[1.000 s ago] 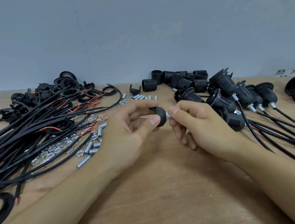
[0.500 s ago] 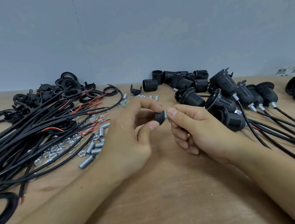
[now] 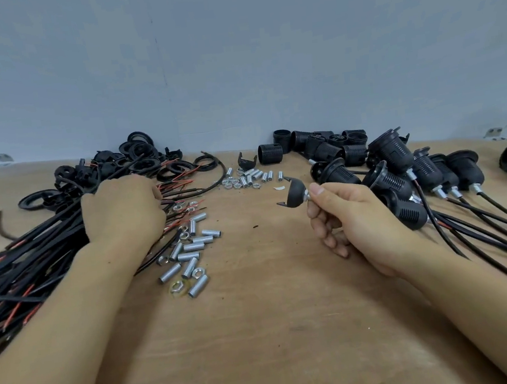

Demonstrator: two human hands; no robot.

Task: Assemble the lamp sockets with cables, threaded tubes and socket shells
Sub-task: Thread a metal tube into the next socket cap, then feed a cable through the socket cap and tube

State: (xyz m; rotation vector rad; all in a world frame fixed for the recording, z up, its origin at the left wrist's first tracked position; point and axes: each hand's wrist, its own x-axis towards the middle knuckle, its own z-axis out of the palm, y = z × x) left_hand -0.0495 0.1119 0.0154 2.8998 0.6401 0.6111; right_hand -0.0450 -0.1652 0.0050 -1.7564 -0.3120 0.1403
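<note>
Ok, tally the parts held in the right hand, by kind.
In the right hand:
Black cap: 1
Metal tube: 1
Total: 2
</note>
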